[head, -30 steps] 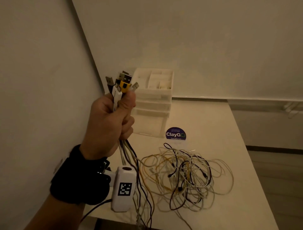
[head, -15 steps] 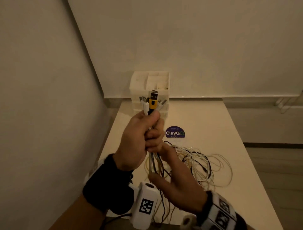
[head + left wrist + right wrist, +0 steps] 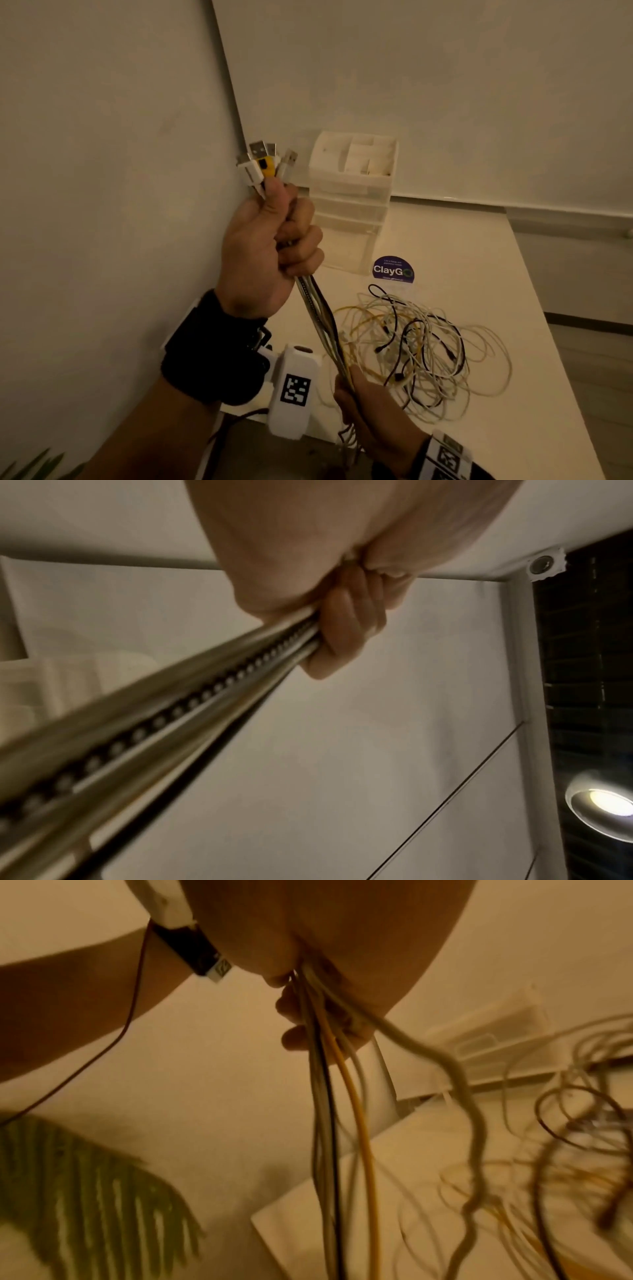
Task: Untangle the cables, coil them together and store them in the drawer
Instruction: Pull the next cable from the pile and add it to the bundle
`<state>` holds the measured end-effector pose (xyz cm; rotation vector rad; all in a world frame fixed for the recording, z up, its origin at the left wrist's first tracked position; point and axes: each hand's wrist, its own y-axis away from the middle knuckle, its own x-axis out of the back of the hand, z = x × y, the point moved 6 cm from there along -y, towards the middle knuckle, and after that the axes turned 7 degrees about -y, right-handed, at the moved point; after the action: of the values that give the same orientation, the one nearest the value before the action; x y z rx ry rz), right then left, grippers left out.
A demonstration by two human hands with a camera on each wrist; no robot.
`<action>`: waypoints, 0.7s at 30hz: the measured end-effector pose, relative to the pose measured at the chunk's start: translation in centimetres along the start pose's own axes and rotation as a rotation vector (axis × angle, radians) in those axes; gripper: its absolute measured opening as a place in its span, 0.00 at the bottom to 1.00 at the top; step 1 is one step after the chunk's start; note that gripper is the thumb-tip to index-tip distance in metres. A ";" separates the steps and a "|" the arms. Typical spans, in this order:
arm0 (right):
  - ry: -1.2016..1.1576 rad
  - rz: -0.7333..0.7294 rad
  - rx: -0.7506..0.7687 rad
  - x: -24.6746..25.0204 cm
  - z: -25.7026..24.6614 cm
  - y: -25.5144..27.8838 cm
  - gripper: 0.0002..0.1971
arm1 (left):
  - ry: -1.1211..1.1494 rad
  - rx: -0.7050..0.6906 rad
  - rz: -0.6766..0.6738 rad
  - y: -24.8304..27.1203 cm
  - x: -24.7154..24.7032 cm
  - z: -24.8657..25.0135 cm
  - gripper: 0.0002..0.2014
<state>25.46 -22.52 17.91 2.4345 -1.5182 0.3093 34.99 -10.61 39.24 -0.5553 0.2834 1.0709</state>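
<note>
Head view: your left hand (image 3: 267, 246), centre left of the frame, is clenched around a bundle of cables (image 3: 317, 308), with the USB plugs (image 3: 265, 162) fanned out above the thumb. The bundle runs taut down to your right hand (image 3: 370, 421) at lower centre, whose fingers are curled round the same strands. The loose remainder lies as a tangle (image 3: 421, 349) on the table (image 3: 479, 246), right of centre. The drawer unit (image 3: 349, 212) stands at upper centre against the wall, its drawers shut, with a round ClayGo sticker (image 3: 393, 269) just below it.

Left wrist view: your fingers (image 3: 346, 626) wrap the cables tightly.

Right wrist view: white, black and yellow strands (image 3: 342, 1096) leave your grip and hang downward; details are blurred.
</note>
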 end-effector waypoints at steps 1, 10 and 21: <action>-0.064 -0.052 -0.073 -0.7 1.5 0.3 0.16 | -0.005 0.001 -0.005 0.2 0.0 0.0 0.19; -0.009 -0.332 -0.120 -2.3 5.2 2.1 0.34 | 0.035 0.021 -0.085 1.8 -0.4 -0.5 0.22; -0.089 -0.056 -0.182 2.4 6.3 4.2 0.19 | -0.131 -0.046 0.068 0.6 0.6 0.8 0.19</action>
<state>23.00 -28.35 13.11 2.3702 -1.4410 0.0503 34.73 -9.50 39.47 -0.5167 0.1642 1.1768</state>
